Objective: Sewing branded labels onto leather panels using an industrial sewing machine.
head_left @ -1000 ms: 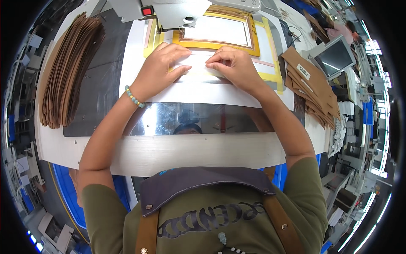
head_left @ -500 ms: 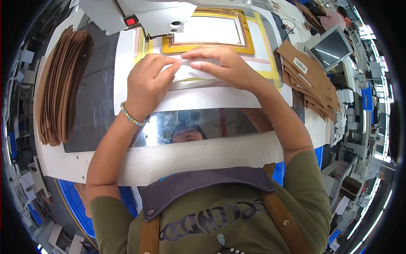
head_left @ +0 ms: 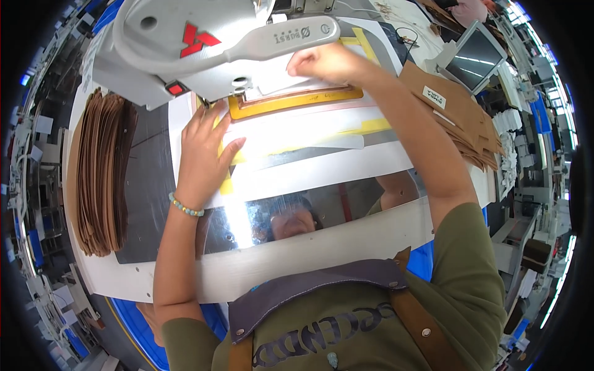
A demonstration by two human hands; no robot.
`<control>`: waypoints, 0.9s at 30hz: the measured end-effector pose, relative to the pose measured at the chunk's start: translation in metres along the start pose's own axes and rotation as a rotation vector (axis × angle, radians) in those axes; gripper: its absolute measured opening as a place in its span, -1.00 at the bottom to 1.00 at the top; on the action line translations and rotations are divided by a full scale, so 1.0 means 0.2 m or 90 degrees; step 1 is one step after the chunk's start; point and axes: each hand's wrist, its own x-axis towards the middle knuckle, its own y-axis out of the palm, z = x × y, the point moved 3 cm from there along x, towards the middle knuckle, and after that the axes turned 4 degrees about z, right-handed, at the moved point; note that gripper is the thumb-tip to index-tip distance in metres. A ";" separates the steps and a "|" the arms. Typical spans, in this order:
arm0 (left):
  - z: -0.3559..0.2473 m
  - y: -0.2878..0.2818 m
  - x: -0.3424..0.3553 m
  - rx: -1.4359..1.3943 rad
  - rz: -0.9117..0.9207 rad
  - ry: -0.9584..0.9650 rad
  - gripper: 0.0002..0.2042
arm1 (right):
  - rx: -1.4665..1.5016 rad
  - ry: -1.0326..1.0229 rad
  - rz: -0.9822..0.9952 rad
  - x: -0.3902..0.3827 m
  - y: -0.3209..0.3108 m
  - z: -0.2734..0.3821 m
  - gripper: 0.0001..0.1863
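L hand (head_left: 204, 157) palm down, fingers pointing fwd, thumb spread wide, beside near L corner of yellow frame (head_left: 297, 105). R arm extended fwd; R hand (head_left: 325, 65) curled over frame's R part, can't tell if it's pinching anything. Frame lies flat, partly under pale machine head (head_left: 167, 68).

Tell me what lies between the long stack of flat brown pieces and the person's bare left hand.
In the head view, from the brown stack toward the left hand: a flat, dark grey panel, then a white sheet.
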 end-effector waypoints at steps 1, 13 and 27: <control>0.00 0.01 0.00 0.010 0.024 0.010 -0.46 | -0.036 0.039 0.019 0.03 0.05 -0.02 -0.76; -0.02 0.05 0.03 0.022 0.119 -0.012 -0.32 | 0.052 0.006 0.033 0.14 0.28 0.04 -0.82; -0.01 0.07 0.02 0.070 0.144 -0.039 -0.40 | -0.199 0.054 0.164 -0.07 -0.21 -0.16 -0.89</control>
